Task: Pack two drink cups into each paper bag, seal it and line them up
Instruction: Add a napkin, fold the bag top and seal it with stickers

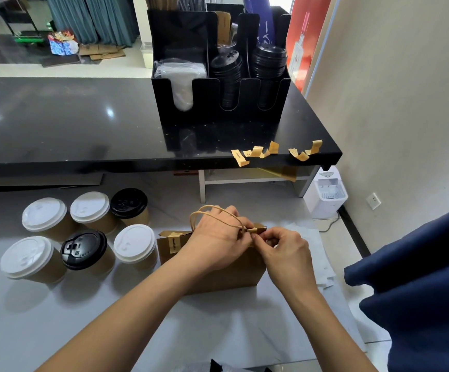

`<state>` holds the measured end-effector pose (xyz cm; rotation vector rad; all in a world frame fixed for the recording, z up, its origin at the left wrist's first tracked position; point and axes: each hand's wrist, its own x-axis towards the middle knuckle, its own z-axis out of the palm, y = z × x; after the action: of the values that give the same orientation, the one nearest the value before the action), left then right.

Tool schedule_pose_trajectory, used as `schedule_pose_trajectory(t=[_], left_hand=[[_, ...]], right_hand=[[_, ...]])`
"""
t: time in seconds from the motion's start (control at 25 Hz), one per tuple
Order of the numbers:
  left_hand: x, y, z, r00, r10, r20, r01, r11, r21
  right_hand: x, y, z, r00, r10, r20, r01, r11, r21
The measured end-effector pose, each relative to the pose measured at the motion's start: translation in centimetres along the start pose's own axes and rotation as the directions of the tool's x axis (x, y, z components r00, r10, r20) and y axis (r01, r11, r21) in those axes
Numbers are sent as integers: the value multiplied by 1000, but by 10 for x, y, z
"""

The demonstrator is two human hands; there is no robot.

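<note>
paper bag (218, 272) mid-table, toward the right edge, one sticker already on its folded top | six lidded cups (89, 237) waiting at left | left hand (218, 237) clamps fold | right hand (285, 251) pinches sticker (254, 230) | step: sealing; next: press sticker flat.

The sticker (174, 244) on the paper bag (218, 272) seems to read "Good luck"; other print is illegible.

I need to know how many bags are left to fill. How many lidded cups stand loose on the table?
6, left of the paper bag: back row white, white, black; front row white, black, white. Any inside the bag are hidden.
</note>
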<state>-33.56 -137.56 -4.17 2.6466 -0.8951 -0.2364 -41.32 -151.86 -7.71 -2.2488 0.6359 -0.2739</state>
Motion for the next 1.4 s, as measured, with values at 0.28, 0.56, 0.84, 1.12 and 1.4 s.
schedule_pose_trajectory(t=[0.28, 0.56, 0.84, 1.12, 1.4], left_hand=[[-2, 1, 7, 993, 54, -104, -50, 998, 46], [-4, -1, 12, 984, 87, -158, -71, 992, 103], [-4, 0, 11, 986, 52, -160, -44, 998, 52], [-12, 2, 11, 971, 41, -234, -56, 997, -61], [-24, 2, 11, 971, 24, -240, -61, 988, -145]], right_hand=[[3, 8, -5, 999, 23, -31, -23, 1000, 2], [6, 17, -3, 996, -2, 84, -1, 999, 38], [5, 15, -4, 998, -67, -8, 67, 988, 137], [13, 10, -11, 950, -313, -18, 312, 936, 162], [17, 13, -8, 916, -400, 14, 397, 913, 90]])
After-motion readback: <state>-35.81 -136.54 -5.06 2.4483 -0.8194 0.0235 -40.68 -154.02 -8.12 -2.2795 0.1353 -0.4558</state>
